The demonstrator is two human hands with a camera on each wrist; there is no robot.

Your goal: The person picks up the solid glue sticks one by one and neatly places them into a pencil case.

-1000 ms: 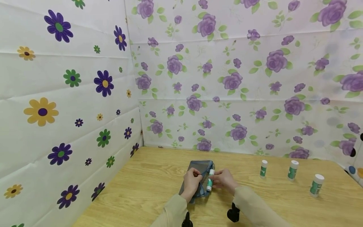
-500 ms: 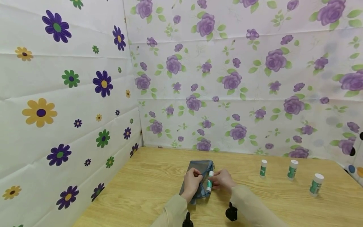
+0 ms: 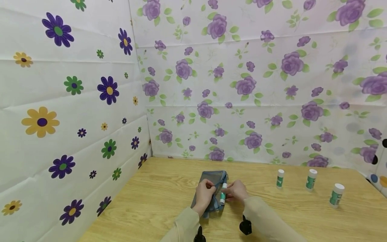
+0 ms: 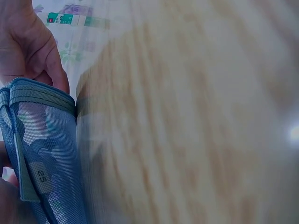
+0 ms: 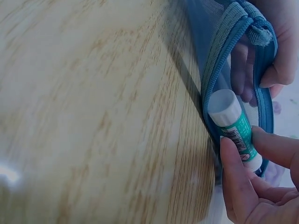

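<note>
A blue mesh zipper pouch (image 3: 211, 178) lies on the table, its zipped mouth spread apart toward the right. My left hand (image 3: 204, 195) pinches the upper edge of that mouth, as the right wrist view also shows. With thumb and fingers, my right hand (image 3: 237, 191) holds a glue stick (image 5: 238, 133), white-capped with a green label, at the pouch opening. One end of the glue stick sits just within the zipper edges. In the left wrist view the pouch (image 4: 51, 149) carries a small tag marked 25, and the glue stick is hidden there.
Three more white-and-green glue sticks stand upright on the right of the wooden table (image 3: 145, 195): a slim one (image 3: 280, 178), a middle one (image 3: 311, 179) and a thicker one (image 3: 336, 195). Flower-printed sheets (image 3: 187, 127) rise behind and at the left.
The glue stick in my right hand has shifted slightly left and toward the pouch mouth. My left hand keeps its hold on the pouch. The head view has turned a little.
</note>
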